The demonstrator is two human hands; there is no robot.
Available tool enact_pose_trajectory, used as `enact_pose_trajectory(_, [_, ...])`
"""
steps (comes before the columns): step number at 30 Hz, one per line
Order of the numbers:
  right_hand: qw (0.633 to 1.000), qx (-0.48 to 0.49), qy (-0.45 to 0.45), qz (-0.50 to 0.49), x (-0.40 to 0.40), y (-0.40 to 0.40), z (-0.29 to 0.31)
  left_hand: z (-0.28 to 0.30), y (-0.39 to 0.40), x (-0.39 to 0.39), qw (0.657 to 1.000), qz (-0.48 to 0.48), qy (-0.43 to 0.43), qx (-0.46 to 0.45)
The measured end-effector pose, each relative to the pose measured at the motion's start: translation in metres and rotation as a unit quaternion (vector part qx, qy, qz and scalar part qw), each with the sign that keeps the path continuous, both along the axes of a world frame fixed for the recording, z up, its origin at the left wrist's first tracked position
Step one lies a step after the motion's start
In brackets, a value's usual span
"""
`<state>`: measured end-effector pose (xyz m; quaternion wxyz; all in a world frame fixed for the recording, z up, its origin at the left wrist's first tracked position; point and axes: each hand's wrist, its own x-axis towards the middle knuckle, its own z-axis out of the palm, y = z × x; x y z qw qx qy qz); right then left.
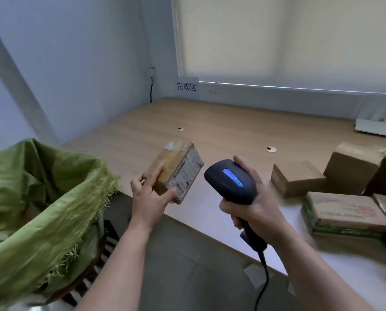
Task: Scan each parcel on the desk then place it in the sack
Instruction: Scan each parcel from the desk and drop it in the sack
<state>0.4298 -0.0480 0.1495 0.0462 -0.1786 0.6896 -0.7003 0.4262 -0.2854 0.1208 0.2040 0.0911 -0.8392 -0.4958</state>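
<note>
Desk | L hand grips parcel; R hand scanner

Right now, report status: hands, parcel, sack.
Left hand holds parcel, label up. Right hand grips scanner, blue light on. Sack open at left, path clear. More boxes wait on desk.

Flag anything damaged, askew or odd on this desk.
Nothing serious. The parcel in the left hand has wrinkled, peeling tape at its top end; the boxes at right sit in a loose, crooked pile.
</note>
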Motion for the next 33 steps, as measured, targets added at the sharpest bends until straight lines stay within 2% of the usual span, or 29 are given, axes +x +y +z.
enact_pose_trajectory(8, [0.995, -0.021, 0.026, 0.094, -0.005, -0.138, 0.026, 0.031, -0.133, 0.039, 0.991, 0.127, 0.041, -0.006])
enact_pose_trajectory(17, [0.987, -0.028, 0.029, 0.158, -0.005, -0.272, 0.018, 0.021, -0.278, 0.065, 0.952, 0.301, 0.026, -0.047])
enact_pose_trajectory(20, [0.986, -0.029, 0.024, 0.161, -0.007, -0.297, 0.012, 0.008, -0.309, 0.06, 0.955, 0.277, -0.087, -0.059])
enact_pose_trajectory(22, [0.988, -0.02, 0.019, 0.154, -0.008, -0.305, 0.007, 0.0, -0.317, 0.056, 0.955, 0.263, -0.123, -0.065])
enact_pose_trajectory(25, [0.992, -0.005, 0.005, 0.13, -0.01, -0.307, 0.002, -0.006, -0.316, 0.046, 0.962, 0.244, -0.111, -0.048])
enact_pose_trajectory(33, [0.997, 0.034, -0.006, 0.063, -0.015, -0.279, -0.002, -0.008, -0.273, 0.01, 0.991, 0.115, -0.056, -0.043])
